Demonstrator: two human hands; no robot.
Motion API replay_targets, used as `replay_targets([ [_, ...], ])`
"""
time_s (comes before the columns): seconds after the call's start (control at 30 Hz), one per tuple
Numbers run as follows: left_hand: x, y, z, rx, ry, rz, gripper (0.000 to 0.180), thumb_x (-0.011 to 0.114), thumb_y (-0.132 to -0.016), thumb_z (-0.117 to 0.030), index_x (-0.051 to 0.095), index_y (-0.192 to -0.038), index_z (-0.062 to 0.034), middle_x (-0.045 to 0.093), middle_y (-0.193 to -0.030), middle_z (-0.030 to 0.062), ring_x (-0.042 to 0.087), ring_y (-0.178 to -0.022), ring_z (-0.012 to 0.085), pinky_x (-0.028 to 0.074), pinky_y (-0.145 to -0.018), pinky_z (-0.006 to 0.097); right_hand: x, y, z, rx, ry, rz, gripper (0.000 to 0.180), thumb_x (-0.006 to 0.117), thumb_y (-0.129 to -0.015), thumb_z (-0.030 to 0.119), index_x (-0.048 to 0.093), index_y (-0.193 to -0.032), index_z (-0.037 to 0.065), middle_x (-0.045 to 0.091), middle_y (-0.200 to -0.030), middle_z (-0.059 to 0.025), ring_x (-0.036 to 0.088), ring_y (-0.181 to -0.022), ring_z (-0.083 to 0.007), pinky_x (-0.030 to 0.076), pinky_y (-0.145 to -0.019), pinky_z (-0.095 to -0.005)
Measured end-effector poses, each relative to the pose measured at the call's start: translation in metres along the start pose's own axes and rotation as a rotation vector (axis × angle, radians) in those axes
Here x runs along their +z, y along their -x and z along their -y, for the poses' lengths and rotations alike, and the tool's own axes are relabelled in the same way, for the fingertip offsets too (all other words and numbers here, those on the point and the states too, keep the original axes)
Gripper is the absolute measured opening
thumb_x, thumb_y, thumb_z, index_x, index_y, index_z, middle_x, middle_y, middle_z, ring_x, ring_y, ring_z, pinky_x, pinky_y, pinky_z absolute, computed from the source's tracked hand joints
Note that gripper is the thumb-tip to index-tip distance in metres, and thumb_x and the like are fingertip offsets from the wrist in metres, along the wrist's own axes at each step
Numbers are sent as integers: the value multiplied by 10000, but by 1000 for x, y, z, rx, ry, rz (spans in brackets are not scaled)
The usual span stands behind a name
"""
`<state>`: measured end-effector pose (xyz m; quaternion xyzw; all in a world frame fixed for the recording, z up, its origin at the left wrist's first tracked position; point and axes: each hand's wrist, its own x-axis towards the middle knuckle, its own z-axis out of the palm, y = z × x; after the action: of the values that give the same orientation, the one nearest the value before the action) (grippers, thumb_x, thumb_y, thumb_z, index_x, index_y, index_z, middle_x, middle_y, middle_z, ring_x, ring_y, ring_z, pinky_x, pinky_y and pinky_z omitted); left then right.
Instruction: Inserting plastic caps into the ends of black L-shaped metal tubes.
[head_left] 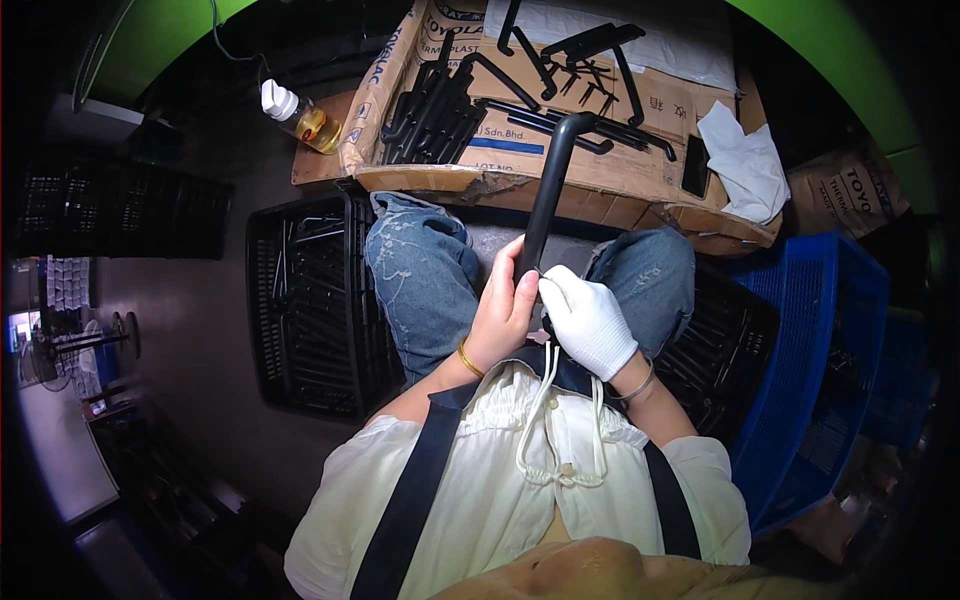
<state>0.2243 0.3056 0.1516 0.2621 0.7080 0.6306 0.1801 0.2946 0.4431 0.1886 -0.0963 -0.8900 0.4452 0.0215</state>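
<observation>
My bare left hand (502, 308) is wrapped round the lower part of a long black bent handle (548, 195), which stands tilted away from me with its hooked end up and to the right. My right hand (590, 318), in a white knit glove, is closed in a pinch against the handle's right side, beside my left thumb. A thin dark tip shows at its fingers, too small to name. Beyond my knees, a flattened cardboard box (610, 208) bears several similar black bent handles (440, 112), piled at its left and scattered at its right.
A black crate (258, 300) of black parts stands left of my legs; another black crate (745, 310) is at the right. A blue crate (828, 300) lies beyond it. On the cardboard are a dark phone (695, 166) and white cloth (742, 160). A pump bottle (305, 122) stands far left.
</observation>
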Motion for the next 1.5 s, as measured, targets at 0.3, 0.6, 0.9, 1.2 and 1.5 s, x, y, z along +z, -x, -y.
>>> replay_targets([
  [0.3,8,-1,11,-94,144,-81,413,517,-999,-131,400,-1376,-8,569,-1044,47,543,-904,74,446,-782,206,19,3,-1,39,5,-157,166,532,-969,214,553,-895,66,646,-765,-187,649,-702,-388,498,-588,-485],
  [0.6,8,-28,20,-103,44,-103,382,677,-884,-56,554,-1244,-17,604,-1011,41,544,-842,95,469,-759,247,-50,-11,-83,161,-38,-567,170,625,-944,152,668,-1010,2,708,-884,-145,700,-838,-182,525,-744,-306],
  [0.9,62,-84,17,-161,180,81,394,666,-902,-61,515,-1262,-8,577,-1050,29,529,-929,93,454,-848,244,-226,-15,-299,680,483,-1037,526,637,-868,373,591,-1217,-18,608,-1167,-277,597,-1074,-431,481,-934,-463],
  [1.2,84,-117,1,-259,406,159,402,662,-916,-90,495,-1281,-59,558,-962,-15,477,-625,20,360,-484,171,-296,-33,-387,980,568,-893,584,644,-828,486,611,-1195,32,592,-1201,-281,577,-1118,-436,483,-946,-478],
  [1.5,107,-144,18,-254,451,80,394,683,-900,-86,470,-1230,-60,535,-896,-9,475,-612,25,342,-457,181,-267,-58,-280,327,506,-779,385,576,-929,382,669,-1035,24,656,-1039,-200,622,-979,-383,495,-866,-432],
])
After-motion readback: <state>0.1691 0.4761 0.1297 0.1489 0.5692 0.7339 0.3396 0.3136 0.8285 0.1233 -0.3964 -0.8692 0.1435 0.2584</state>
